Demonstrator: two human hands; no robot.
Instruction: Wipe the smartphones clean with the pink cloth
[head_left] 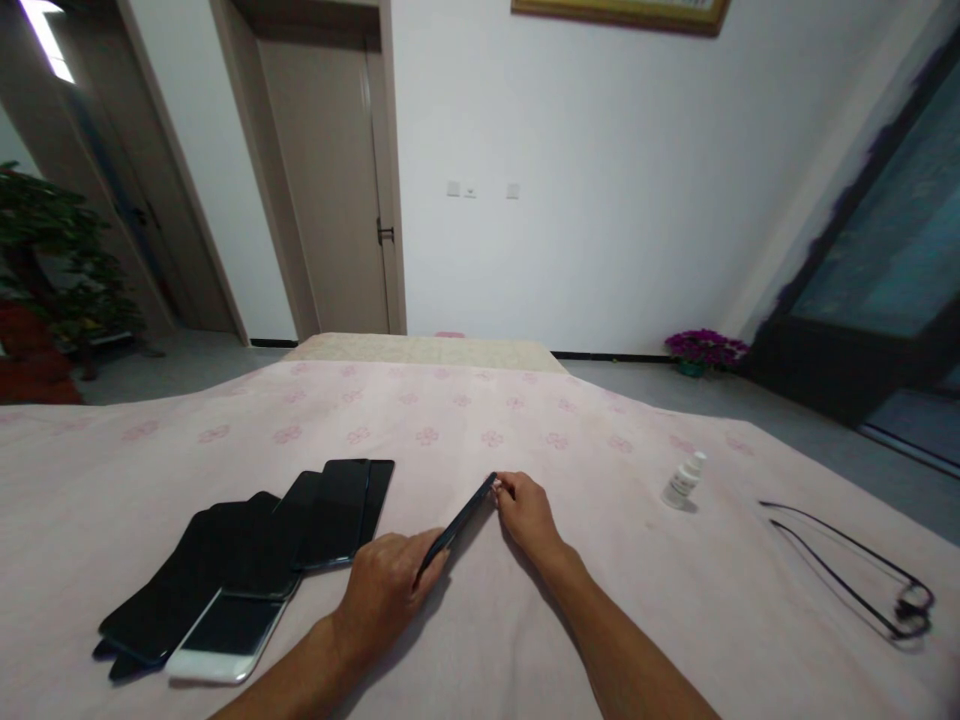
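Head view: a dark smartphone (459, 525) was held tilted on edge above the pink floral bedcover (525, 430). The left hand (386, 590) gripped its near end, fingers closed round it; the right hand (525, 515) pinched its far corner between fingertips. A pile of phones (247, 570) lay just left; a small white bottle (684, 482) and black cable (855, 570) lay right.

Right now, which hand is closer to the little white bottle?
Right. The right hand pinches the far end of the dark phone, nearer the little white bottle. The left hand holds the phone's near end, farther away, beside the pile of phones.
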